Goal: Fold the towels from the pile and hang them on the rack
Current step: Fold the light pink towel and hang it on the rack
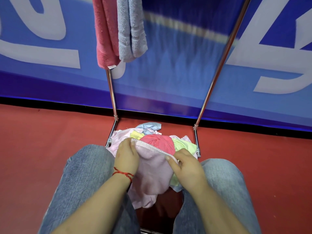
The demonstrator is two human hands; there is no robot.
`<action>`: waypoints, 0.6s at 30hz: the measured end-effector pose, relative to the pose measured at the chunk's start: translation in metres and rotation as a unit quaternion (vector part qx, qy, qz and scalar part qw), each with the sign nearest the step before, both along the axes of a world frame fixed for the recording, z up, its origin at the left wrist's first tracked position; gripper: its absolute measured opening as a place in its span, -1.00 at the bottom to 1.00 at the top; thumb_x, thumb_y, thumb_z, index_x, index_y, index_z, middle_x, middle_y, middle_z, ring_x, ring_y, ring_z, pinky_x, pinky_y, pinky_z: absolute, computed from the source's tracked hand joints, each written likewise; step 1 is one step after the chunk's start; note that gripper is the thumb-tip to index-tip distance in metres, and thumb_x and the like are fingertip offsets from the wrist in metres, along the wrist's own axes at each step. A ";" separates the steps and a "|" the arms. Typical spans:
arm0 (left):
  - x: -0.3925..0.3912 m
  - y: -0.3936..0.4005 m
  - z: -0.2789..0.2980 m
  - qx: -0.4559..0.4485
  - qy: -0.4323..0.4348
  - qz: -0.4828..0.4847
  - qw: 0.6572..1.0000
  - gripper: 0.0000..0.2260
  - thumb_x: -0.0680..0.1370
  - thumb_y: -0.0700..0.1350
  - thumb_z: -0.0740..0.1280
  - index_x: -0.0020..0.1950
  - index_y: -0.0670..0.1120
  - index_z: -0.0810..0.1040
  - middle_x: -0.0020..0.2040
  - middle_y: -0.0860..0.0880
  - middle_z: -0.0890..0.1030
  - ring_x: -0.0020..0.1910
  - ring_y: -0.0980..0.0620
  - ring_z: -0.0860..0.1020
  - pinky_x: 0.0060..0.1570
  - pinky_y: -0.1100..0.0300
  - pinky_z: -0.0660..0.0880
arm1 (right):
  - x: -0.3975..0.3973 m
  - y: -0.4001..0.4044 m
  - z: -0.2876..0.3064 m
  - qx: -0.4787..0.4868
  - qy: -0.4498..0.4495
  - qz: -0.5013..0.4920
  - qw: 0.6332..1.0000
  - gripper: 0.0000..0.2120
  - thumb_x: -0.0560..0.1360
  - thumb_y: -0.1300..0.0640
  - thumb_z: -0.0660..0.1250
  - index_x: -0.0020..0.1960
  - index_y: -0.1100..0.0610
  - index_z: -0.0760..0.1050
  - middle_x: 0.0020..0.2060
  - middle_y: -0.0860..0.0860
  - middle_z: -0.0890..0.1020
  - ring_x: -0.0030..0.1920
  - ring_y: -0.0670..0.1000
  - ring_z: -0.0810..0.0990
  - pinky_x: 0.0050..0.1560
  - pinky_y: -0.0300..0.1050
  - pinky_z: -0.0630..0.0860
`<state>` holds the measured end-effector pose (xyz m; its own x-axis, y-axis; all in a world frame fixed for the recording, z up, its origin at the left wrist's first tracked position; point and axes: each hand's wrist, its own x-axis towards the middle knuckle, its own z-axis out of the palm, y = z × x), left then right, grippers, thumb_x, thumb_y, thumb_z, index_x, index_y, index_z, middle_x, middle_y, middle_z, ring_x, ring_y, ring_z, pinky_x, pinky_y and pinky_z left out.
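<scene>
we see both hands on a pale pink towel (pixel 152 173), held by its top hem between the knees. left hand (pixel 125 156) pinches the hem's left end, right hand (pixel 186 164) pinches its right end; the cloth hangs down below them. just behind lies the pile (pixel 157 141) of mixed towels on the red floor (pixel 42 141), between the rack (pixel 111 92) legs. a pink towel (pixel 104 31) and a blue towel (pixel 131 29) hang on the rack above.

Person seen from above: bare forearms without sleeves, a thin red knotted string bracelet (pixel 122 173) on the left wrist, and faded blue denim jeans (pixel 84 179) covering both legs.
</scene>
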<state>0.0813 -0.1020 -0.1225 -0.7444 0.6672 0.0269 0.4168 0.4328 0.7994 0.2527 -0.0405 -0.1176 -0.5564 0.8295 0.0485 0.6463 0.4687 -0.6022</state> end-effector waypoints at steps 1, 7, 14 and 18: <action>0.000 0.000 0.000 -0.001 0.000 -0.003 1.000 -0.82 0.63 -0.15 0.07 -0.13 -0.14 0.37 -0.15 -0.09 0.46 -0.12 -0.09 0.44 -0.18 0.18 0.22 | 0.000 -0.001 0.000 0.000 -0.006 0.011 1.000 -0.66 0.51 -0.16 0.22 -0.23 0.08 0.51 -0.21 -0.14 0.45 -0.16 -0.08 0.43 -0.13 -0.20 0.37; 0.000 0.001 -0.007 0.001 0.021 -0.034 0.999 -0.77 0.63 -0.16 0.08 0.02 -0.25 0.48 0.00 -0.20 0.53 0.04 -0.16 0.47 -0.06 0.16 0.26 | 0.000 0.002 -0.001 0.002 0.010 0.036 0.999 -0.71 0.43 -0.02 0.27 -0.08 0.15 0.65 0.06 -0.11 0.58 0.13 -0.08 0.41 0.16 -0.29 0.30; -0.002 -0.001 0.004 0.043 0.015 0.002 0.999 -0.75 0.63 -0.17 0.08 0.08 -0.28 0.48 0.07 -0.21 0.54 0.09 -0.15 0.48 -0.05 0.18 0.26 | 0.007 0.006 0.008 -0.042 0.039 -0.109 0.992 -0.83 0.45 0.06 0.41 -0.23 0.13 0.51 -0.24 -0.05 0.55 -0.17 -0.05 0.48 -0.18 -0.28 0.36; 0.000 -0.001 0.003 0.075 0.030 -0.030 0.996 -0.77 0.63 -0.21 0.09 0.05 -0.29 0.49 0.00 -0.16 0.53 -0.01 -0.03 0.43 -0.12 0.32 0.20 | 0.007 0.005 0.010 -0.125 0.139 -0.176 0.967 -0.71 0.41 0.20 0.45 -0.32 0.11 0.34 -0.47 -0.07 0.36 -0.44 -0.11 0.29 -0.43 -0.33 0.26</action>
<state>0.0811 -0.1034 -0.1196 -0.6973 0.6952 0.1742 0.4879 0.2825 0.8259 0.2598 -0.0359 -0.1073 -0.2312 0.9703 -0.0705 0.5370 0.0668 -0.8409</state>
